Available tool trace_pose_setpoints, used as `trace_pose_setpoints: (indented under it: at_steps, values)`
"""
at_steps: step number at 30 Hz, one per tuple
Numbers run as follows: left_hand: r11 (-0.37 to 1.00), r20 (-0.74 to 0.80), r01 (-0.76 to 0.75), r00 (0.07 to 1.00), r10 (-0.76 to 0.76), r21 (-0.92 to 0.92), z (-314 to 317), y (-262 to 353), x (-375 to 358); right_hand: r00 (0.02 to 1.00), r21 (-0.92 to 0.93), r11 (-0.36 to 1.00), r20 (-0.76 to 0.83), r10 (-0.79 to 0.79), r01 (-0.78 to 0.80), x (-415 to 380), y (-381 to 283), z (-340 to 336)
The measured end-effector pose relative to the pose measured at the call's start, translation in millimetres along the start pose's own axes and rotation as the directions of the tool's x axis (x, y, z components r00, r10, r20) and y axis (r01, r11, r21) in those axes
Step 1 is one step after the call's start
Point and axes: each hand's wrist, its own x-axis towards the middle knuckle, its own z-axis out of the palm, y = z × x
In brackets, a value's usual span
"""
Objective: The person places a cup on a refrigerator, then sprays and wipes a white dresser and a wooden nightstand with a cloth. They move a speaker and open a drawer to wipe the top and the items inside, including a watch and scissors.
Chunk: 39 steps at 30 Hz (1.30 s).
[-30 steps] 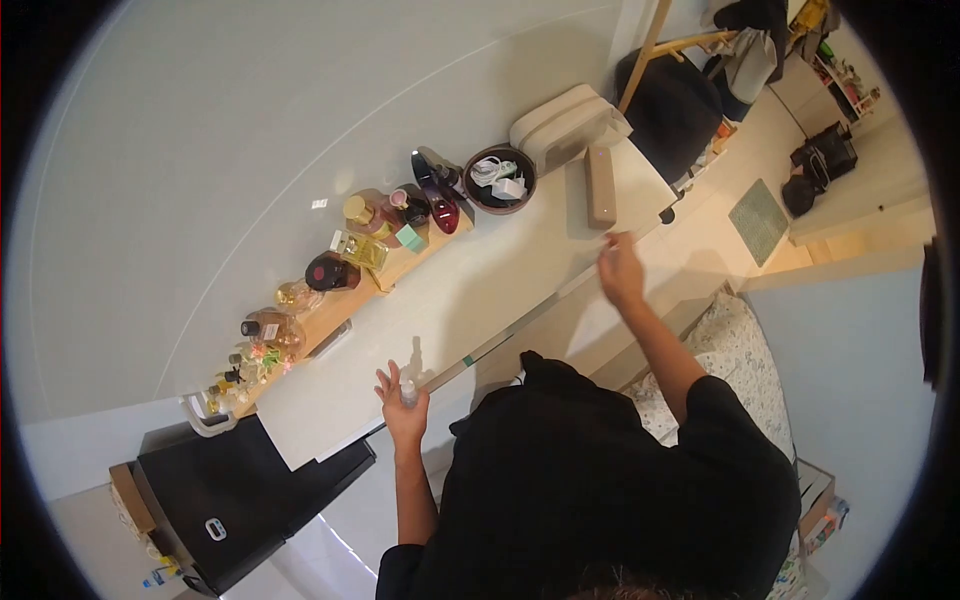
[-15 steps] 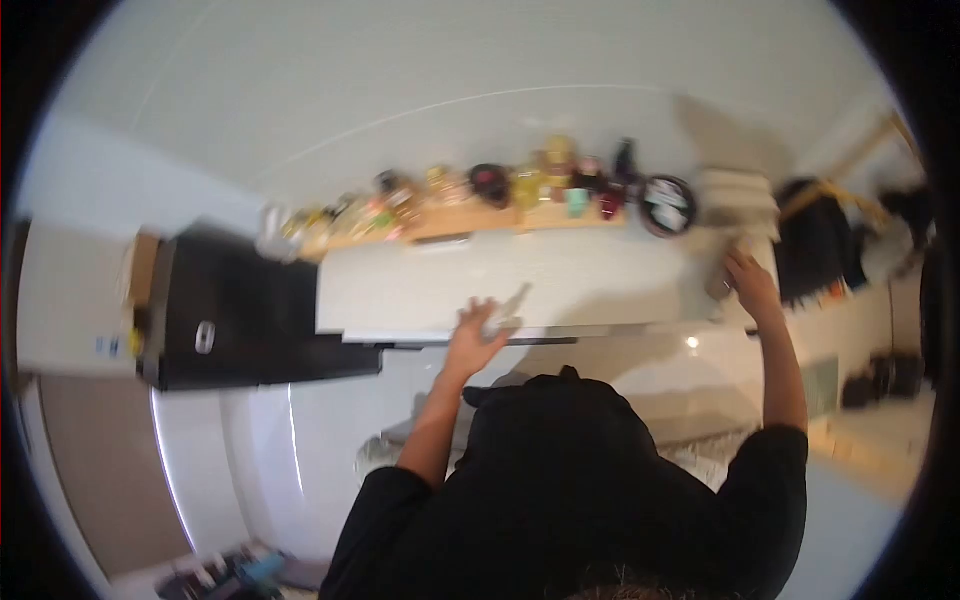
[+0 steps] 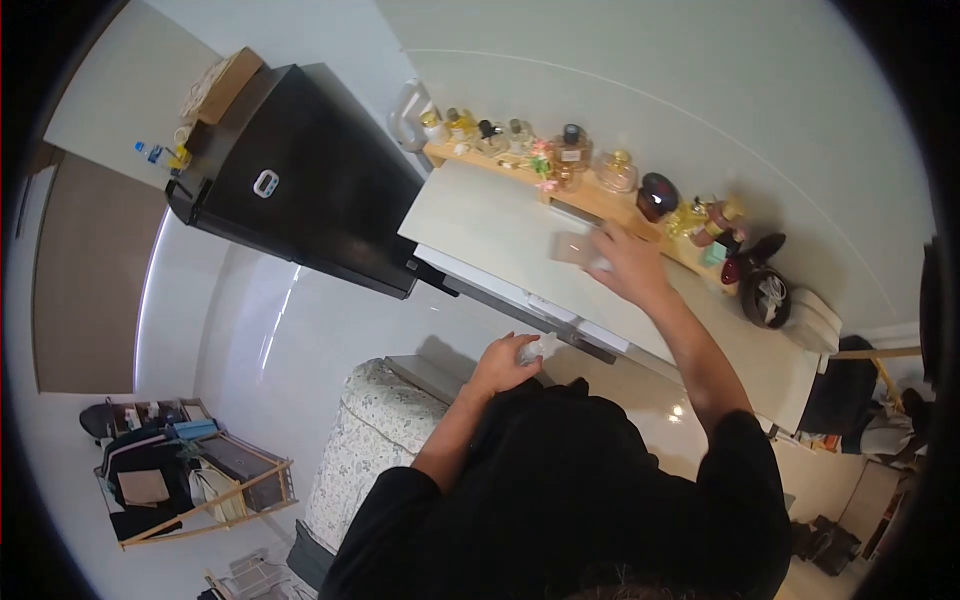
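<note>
My left hand (image 3: 508, 366) is closed around a small translucent bottle (image 3: 541, 348), held in front of the dresser's front edge. Over the pale dresser top (image 3: 480, 205), my right hand (image 3: 630, 262) has its fingers bent down on a brownish cloth (image 3: 574, 248), blurred by motion. Close behind that hand is a wooden riser (image 3: 600, 205) carrying perfume bottles, among them a pink-amber bottle (image 3: 571, 150) and a dark round bottle (image 3: 657, 196).
Left of the dresser stands a black fridge (image 3: 320, 175) with a box (image 3: 225, 85) on top. A dark round bowl (image 3: 767, 300) and a folded pale stack (image 3: 812, 322) sit at the right end. A floral-covered bed (image 3: 370, 440) is at lower left.
The view has turned, bringing more of the fridge and bed into sight. My right hand has moved with the cloth from the dresser's right end toward its middle; my left hand keeps the bottle.
</note>
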Motion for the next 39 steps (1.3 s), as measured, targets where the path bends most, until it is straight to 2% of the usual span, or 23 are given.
trace_pose_setpoints:
  at_steps: [2, 3, 4, 5, 6, 9, 11, 12, 14, 17, 22, 24, 25, 26, 27, 28, 29, 30, 32, 33, 35, 39]
  values:
    - [1.000, -0.074, 0.017, 0.997, -0.018, -0.015, -18, -11, -18, 0.999, 0.026, 0.999, 0.038, -0.028, 0.027, 67, -23, 39]
    - [0.989, -0.070, 0.139, 0.987, -0.142, -0.049, -31, -12, -28, 0.998, 0.021, 0.998, 0.037, -0.055, 0.055, 93, -33, 55]
    - [0.962, -0.070, 0.260, 0.961, -0.266, -0.087, -40, -16, -39, 0.993, -0.009, 0.998, 0.102, -0.054, 0.055, 120, -47, 69]
    - [0.952, -0.111, 0.292, 0.947, -0.302, -0.092, -48, -25, -50, 0.985, -0.039, 0.997, 0.160, -0.062, 0.069, 150, -62, 80]
    - [0.961, -0.182, 0.265, 0.944, -0.276, -0.081, -51, -41, -60, 0.982, -0.041, 0.991, 0.150, -0.119, 0.126, 172, -78, 86]
    - [0.936, -0.325, 0.317, 0.878, -0.351, -0.155, -72, -73, -88, 0.972, 0.051, 0.978, 0.115, -0.207, 0.202, 215, -119, 94]
    - [0.891, -0.355, 0.383, 0.820, -0.449, -0.243, -84, -97, -100, 0.973, 0.116, 0.970, 0.072, -0.221, 0.212, 242, -149, 75]
    - [0.886, -0.379, 0.385, 0.804, -0.459, -0.258, -96, -103, -104, 0.965, 0.115, 0.963, 0.076, -0.252, 0.242, 259, -163, 68]
    - [0.869, -0.339, 0.433, 0.801, -0.493, -0.240, -128, -111, -115, 0.950, 0.106, 0.944, -0.064, -0.306, 0.311, 302, -195, 53]
    - [0.911, -0.475, 0.384, 0.779, -0.408, -0.153, -167, -138, -126, 0.927, 0.089, 0.926, -0.110, -0.358, 0.368, 372, -258, 17]
    - [0.893, -0.576, 0.397, 0.688, -0.442, -0.212, -226, -147, -146, 0.910, 0.013, 0.910, 0.003, -0.415, 0.415, 510, -359, -8]
    - [0.848, -0.649, 0.462, 0.567, -0.507, -0.259, -229, -155, -158, 0.903, 0.001, 0.903, 0.021, -0.430, 0.430, 560, -396, -10]
    - [0.845, -0.691, 0.451, 0.512, -0.510, -0.289, -219, -171, -166, 0.889, -0.021, 0.891, 0.085, -0.451, 0.454, 591, -411, -3]
    - [0.845, -0.699, 0.447, 0.502, -0.509, -0.294, -216, -175, -172, 0.872, -0.043, 0.878, 0.152, -0.465, 0.476, 618, -423, 3]
    - [0.822, -0.723, 0.461, 0.434, -0.537, -0.334, -213, -175, -178, 0.866, -0.046, 0.872, 0.155, -0.476, 0.488, 643, -434, 8]
    - [0.794, -0.741, 0.478, 0.359, -0.567, -0.376, -205, -174, -185, 0.876, -0.001, 0.898, 0.218, -0.430, 0.440, 664, -447, 14]
    - [0.718, -0.688, 0.509, 0.295, -0.663, -0.474, -195, -176, -192, 0.881, 0.046, 0.920, 0.275, -0.386, 0.389, 682, -459, 21]
    - [0.635, -0.630, 0.533, 0.226, -0.743, -0.559, -187, -180, -200, 0.876, 0.060, 0.913, 0.265, -0.404, 0.403, 696, -468, 31]
    - [0.660, -0.693, 0.474, 0.132, -0.708, -0.583, -172, -182, -213, 0.889, 0.011, 0.914, 0.226, -0.399, 0.407, 722, -477, 50]
    - [0.657, -0.699, 0.483, 0.121, -0.704, -0.578, -169, -180, -218, 0.894, 0.015, 0.921, 0.233, -0.383, 0.390, 729, -482, 54]
    - [0.549, -0.601, 0.495, 0.065, -0.796, -0.673, -168, -177, -226, 0.882, 0.029, 0.918, 0.264, -0.389, 0.396, 742, -490, 63]
    - [0.565, -0.607, 0.478, 0.082, -0.791, -0.672, -177, -184, -234, 0.857, 0.029, 0.906, 0.312, -0.409, 0.422, 755, -494, 80]
